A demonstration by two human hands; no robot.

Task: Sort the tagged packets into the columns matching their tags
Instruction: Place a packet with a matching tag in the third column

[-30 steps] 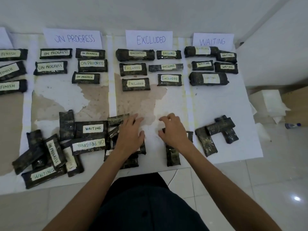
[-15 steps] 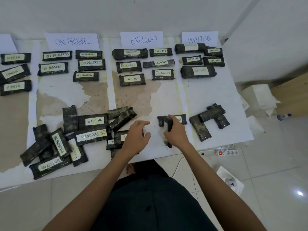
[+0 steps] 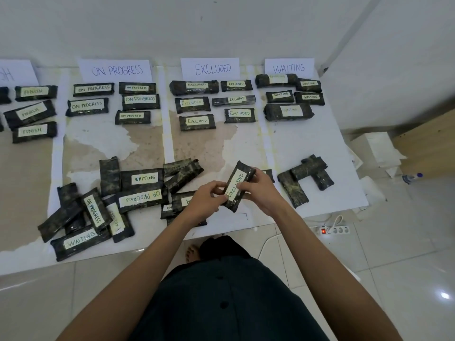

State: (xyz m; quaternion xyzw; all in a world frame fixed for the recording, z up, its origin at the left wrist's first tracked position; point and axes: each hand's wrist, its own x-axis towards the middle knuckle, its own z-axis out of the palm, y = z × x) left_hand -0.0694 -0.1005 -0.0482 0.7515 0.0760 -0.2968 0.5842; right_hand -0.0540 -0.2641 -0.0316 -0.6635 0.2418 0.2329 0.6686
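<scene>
I see left hand [image 3: 207, 196] and right hand [image 3: 264, 190] both gripping one packet [image 3: 236, 184], between unsorted pile [image 3: 140, 198] and face-down packets [image 3: 307, 168]. Tag is turned up for reading: EXCLUDED. I judge it belongs in EXCLUDED column [image 3: 197, 148], further ahead. FINISH sign [image 3: 14, 72] is cut off at left. Several pile tags are hidden.

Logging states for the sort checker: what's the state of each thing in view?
EXCLUDED packet: tag up, held in both hands.
Left hand: grips its left edge.
Right hand: grips its right edge.
Unsorted pile: jumbled, overlapping, some tags hidden.
Three packets at right: overlapping, no tags showing.
Power strip: switch lit red.
</scene>
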